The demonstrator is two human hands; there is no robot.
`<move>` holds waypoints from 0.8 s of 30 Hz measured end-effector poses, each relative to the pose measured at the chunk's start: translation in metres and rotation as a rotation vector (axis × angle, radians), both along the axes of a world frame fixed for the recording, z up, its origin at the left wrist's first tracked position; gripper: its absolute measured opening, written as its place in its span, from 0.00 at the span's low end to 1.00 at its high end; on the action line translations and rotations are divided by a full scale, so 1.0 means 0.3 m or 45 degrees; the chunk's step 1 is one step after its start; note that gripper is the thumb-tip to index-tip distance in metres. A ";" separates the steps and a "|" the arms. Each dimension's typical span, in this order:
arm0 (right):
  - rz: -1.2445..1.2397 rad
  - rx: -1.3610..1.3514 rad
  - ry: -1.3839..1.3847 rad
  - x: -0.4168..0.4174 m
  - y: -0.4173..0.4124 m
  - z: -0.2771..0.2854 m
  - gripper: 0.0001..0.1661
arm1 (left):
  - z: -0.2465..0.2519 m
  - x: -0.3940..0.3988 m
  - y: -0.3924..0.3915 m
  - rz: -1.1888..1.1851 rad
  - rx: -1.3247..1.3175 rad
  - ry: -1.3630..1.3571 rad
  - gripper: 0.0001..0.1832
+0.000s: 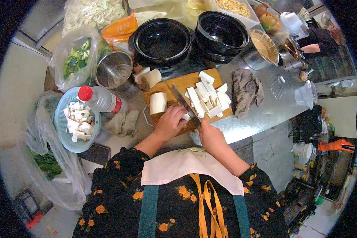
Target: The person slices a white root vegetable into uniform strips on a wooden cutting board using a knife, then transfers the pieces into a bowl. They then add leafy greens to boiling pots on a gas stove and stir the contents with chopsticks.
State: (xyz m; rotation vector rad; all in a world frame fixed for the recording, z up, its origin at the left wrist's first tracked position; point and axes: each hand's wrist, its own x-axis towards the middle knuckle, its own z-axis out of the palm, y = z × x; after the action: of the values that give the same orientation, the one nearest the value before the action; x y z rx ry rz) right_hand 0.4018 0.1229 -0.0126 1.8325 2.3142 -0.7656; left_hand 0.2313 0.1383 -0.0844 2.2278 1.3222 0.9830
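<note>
My right hand [211, 137] grips the handle of a kitchen knife [182, 99], whose broad blade slants across a wooden cutting board [178, 81]. Left of the blade, my left hand [170, 121] holds a white vegetable piece [185, 117] against the board with bent fingers, close to the steel. Its underside is hidden. A thick peeled white chunk [158, 103] stands on the board's left part. On the right part lies a pile of cut white sticks and slabs [194, 100]. Unpeeled-looking chunks [153, 78] rest just behind the board.
Black pots [160, 62] stand behind the board, beside a steel pot [114, 71]. A blue basket [59, 119] holds white pieces, with a plastic bottle [104, 99] at its rim. Grey cloths [244, 89] flank the board. Another person's arm [311, 48] shows far right.
</note>
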 end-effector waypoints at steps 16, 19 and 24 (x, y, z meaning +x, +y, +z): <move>-0.015 0.049 0.076 0.001 0.020 -0.010 0.14 | -0.014 -0.003 0.001 0.044 0.047 -0.105 0.16; -0.022 0.104 0.097 0.020 0.004 -0.001 0.14 | -0.015 -0.008 -0.019 0.042 0.006 -0.134 0.14; 0.015 -0.030 0.041 0.013 -0.031 0.083 0.13 | -0.044 -0.013 -0.018 0.059 -0.008 -0.146 0.11</move>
State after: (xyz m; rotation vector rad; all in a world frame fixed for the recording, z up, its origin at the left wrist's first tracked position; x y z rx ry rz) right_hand 0.4057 0.1137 0.0122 1.8084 2.3232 -0.8230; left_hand 0.2273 0.1328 -0.0974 2.1111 1.3300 1.1040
